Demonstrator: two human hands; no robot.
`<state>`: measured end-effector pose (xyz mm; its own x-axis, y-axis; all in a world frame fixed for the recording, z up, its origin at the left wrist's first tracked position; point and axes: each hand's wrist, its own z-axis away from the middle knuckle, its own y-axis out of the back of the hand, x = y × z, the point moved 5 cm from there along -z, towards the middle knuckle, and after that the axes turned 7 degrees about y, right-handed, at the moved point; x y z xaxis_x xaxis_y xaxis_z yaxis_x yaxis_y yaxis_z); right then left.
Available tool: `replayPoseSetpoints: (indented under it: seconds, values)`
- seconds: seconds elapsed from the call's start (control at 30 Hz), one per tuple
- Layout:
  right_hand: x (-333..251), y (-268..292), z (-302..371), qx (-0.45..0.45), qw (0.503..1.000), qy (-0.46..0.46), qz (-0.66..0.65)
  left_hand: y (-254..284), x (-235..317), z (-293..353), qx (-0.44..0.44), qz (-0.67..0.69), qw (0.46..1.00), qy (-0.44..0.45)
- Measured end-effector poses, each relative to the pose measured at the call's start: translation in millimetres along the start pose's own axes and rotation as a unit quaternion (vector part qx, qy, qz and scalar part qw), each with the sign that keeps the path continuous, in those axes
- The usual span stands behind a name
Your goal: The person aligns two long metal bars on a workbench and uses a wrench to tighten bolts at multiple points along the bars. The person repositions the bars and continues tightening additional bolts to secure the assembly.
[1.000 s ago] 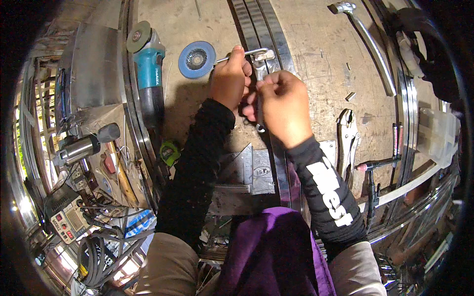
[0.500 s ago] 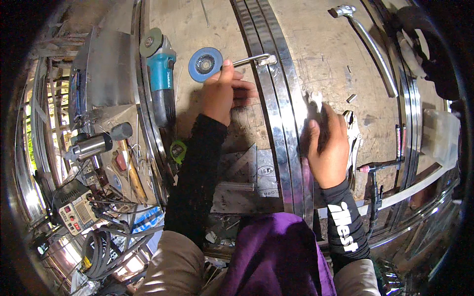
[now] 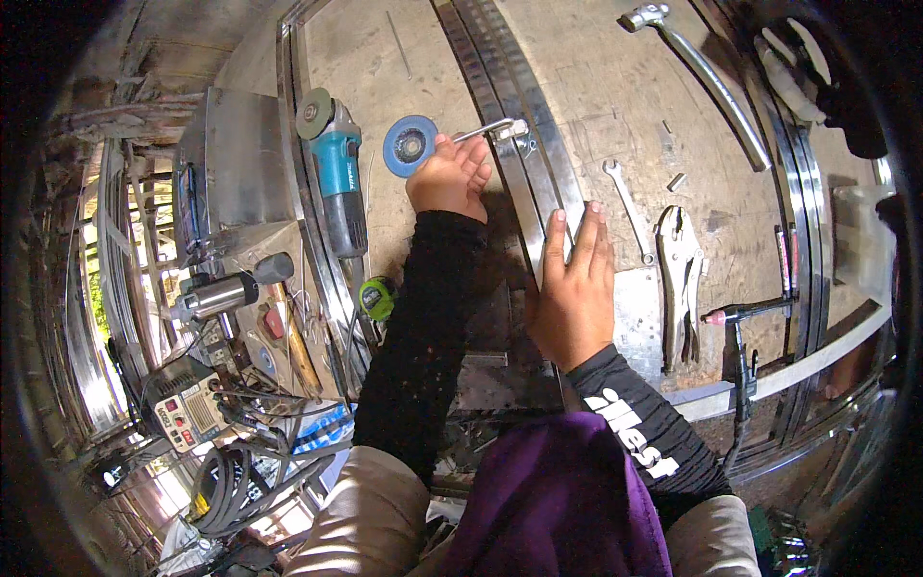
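Observation:
In my left hand point(image 3: 450, 178), palm turned up, the thumb and fingers close on the near end of a thin bent metal rod point(image 3: 483, 130). Its far end meets a small silver block point(image 3: 511, 129) on the long shiny metal bars point(image 3: 524, 183). My right hand point(image 3: 580, 298) lies flat on these bars, fingers stretched out, holding nothing. To its right rests a combination wrench point(image 3: 630, 212), then locking pliers point(image 3: 679, 279). A blue flap disc point(image 3: 409, 146) sits just beyond my left hand. The rod's near end is partly hidden by my fingers.
A teal angle grinder point(image 3: 338, 183) and a green tape measure point(image 3: 378, 298) are left of my left arm. A hammer point(image 3: 702, 77) lies at far right, a welding torch point(image 3: 745, 313) nearer. Left of the table stand a welding machine point(image 3: 190, 409) and coiled cables point(image 3: 231, 490).
My right hand has left the wrench, now lying on the board, and moved left onto the bars. My left hand has turned palm up at the rod. The whole view has shifted slightly.

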<state>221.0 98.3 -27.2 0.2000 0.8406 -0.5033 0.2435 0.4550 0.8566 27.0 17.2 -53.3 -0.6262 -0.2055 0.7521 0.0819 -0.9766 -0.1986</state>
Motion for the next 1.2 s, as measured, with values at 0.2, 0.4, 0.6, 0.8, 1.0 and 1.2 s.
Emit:
replayPoseSetpoints:
  seconds: [0.2,0.4,0.6,0.8,1.0,1.2]
  values:
    - [-1,-8,-1,0.018,1.0,0.012,-0.004,-9,-6,-21,-0.02,0.12,0.992,-0.015]
    - [1,-7,0,0.013,1.0,0.016,0.014,-25,15,-38,-0.027,-0.013,0.999,0.016]
    - [2,-9,0,0.036,0.999,0.024,0.011,-26,22,-52,-0.037,-0.094,0.995,-0.001]
    - [2,-11,0,0.046,0.998,0.034,0.025,-42,36,-53,-0.019,-0.212,0.975,-0.066]
    - [1,-1,-2,0.029,0.999,0.027,-0.011,-58,40,-46,-0.004,-0.237,0.964,-0.121]
    - [1,-8,-2,0.007,0.999,0.011,0.029,-63,38,-58,-0.07,-0.194,0.97,-0.128]
